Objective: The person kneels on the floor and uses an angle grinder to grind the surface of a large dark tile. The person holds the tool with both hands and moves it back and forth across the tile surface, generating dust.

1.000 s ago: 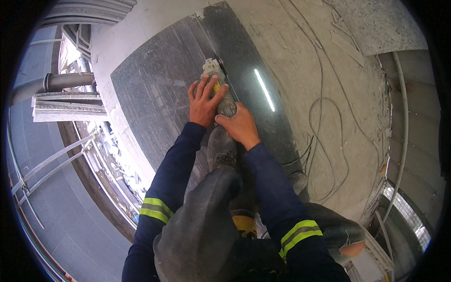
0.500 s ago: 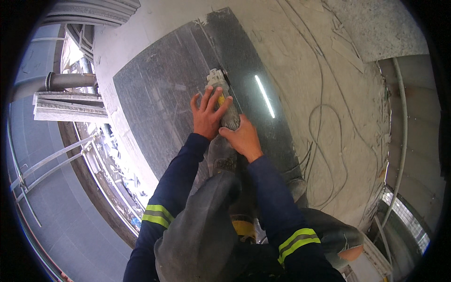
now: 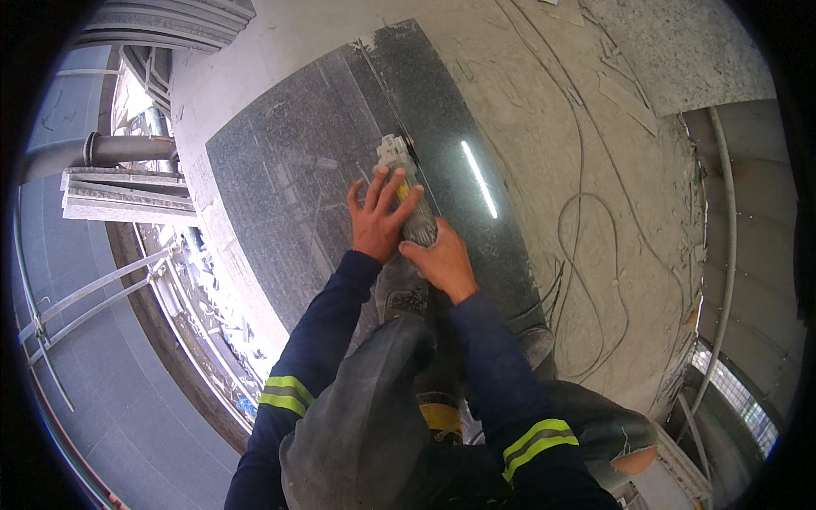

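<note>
Under left fingers, power tool

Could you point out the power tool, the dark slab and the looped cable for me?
Power tool [image 3: 419,226]: head view, on its grey rear body.
Dark slab [image 3: 276,178]: head view, on its bare left part.
Looped cable [image 3: 627,310]: head view, on the right side of its loop.
</note>
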